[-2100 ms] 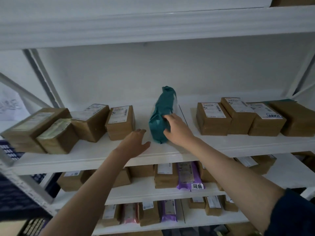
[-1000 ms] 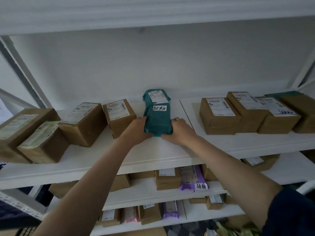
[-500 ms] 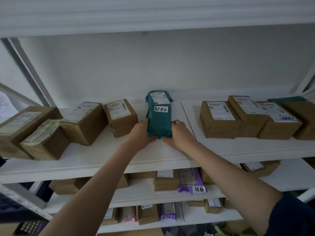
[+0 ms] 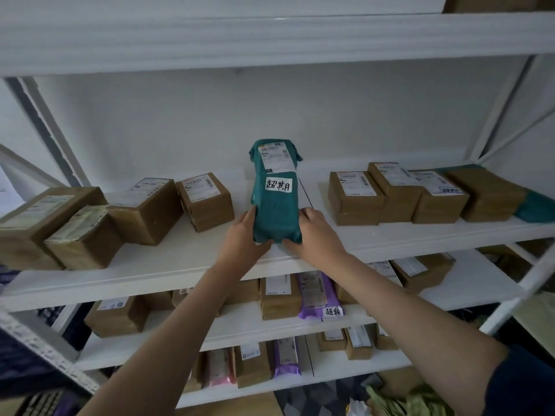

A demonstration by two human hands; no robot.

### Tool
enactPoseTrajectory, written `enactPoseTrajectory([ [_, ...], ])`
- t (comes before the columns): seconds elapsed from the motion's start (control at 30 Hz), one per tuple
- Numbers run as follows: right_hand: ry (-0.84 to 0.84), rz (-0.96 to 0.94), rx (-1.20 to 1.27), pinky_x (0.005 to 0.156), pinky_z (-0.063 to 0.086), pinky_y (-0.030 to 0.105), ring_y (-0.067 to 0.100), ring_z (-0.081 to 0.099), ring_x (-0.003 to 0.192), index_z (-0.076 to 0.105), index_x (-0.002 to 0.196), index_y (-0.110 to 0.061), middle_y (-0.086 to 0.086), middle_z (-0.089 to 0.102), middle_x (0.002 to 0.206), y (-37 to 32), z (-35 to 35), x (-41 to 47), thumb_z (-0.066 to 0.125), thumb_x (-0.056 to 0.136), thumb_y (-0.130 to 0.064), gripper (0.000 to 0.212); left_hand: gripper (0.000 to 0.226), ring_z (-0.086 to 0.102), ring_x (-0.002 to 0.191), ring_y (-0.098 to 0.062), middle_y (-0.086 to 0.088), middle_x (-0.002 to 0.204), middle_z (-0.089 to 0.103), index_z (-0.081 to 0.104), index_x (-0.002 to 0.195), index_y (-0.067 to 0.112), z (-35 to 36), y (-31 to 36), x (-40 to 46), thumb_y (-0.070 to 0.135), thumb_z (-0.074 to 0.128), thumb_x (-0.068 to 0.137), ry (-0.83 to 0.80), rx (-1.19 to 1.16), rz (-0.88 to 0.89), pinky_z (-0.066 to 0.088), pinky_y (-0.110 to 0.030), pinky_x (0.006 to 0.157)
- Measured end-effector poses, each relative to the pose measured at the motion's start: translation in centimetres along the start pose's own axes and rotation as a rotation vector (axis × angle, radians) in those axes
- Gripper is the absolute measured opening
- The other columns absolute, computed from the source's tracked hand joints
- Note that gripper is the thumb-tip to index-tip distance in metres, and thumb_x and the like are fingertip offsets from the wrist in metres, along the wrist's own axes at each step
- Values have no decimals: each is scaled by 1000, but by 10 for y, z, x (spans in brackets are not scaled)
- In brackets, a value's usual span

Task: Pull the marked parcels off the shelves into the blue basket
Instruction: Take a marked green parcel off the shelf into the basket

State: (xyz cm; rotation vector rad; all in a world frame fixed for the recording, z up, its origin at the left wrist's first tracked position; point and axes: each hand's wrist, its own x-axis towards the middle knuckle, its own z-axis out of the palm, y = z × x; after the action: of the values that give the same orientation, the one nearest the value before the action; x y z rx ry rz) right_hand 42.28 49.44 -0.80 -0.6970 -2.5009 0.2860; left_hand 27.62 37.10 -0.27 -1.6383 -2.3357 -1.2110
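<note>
We clasp the teal plastic-wrapped parcel with its white handwritten tag (image 4: pixel 275 205) between our left hand (image 4: pixel 244 235) and right hand (image 4: pixel 315 235) on the white metal shelf (image 4: pixel 180 259), brown cardboard boxes (image 4: pixel 207 199) beside it

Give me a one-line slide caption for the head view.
Both hands, left hand and right hand, grip a green parcel with a handwritten sticker on the white shelf.

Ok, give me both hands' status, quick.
Left hand: closed on the green parcel, left side.
Right hand: closed on the same parcel, right side.
</note>
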Motion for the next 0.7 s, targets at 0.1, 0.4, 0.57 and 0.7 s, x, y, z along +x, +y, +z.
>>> enactPoseTrajectory([
  [0.1, 2, -6, -33, 93, 50, 36, 21, 45, 118, 49, 138, -13, 6, 51, 122, -17, -8, -18, 72, 85, -44, 66, 79, 58, 117, -18, -3, 132, 58, 42, 145, 16, -13, 2, -21, 32, 82, 78, -20, 18, 0, 56, -33, 94],
  [0.4, 40, 24, -30, 90, 51, 31, 18, 46, 116, 49, 137, -15, 5, 52, 121, -87, -15, -66, 71, 86, -41, 62, 71, 61, 109, -15, 2, 125, 63, 50, 136, 23, -69, 0, -71, 36, 82, 74, -32, -5, 65, 58, -40, 87],
  [0.57, 39, 13, -20, 89, 54, 33, 17, 45, 117, 48, 137, -17, 3, 51, 122, -134, -9, -82, 71, 85, -42, 62, 72, 58, 113, -13, 4, 128, 60, 47, 139, 24, -101, -10, -112, 38, 81, 76, 16, -7, 40, 56, -34, 90],
  [0.7, 26, -45, 9, 89, 54, 33, 18, 44, 118, 49, 136, -15, 4, 52, 122, -173, 3, -90, 71, 85, -40, 61, 74, 57, 115, -13, 3, 130, 60, 46, 140, 22, -135, -24, -145, 38, 81, 76, 43, 37, -5, 51, -26, 88],
])
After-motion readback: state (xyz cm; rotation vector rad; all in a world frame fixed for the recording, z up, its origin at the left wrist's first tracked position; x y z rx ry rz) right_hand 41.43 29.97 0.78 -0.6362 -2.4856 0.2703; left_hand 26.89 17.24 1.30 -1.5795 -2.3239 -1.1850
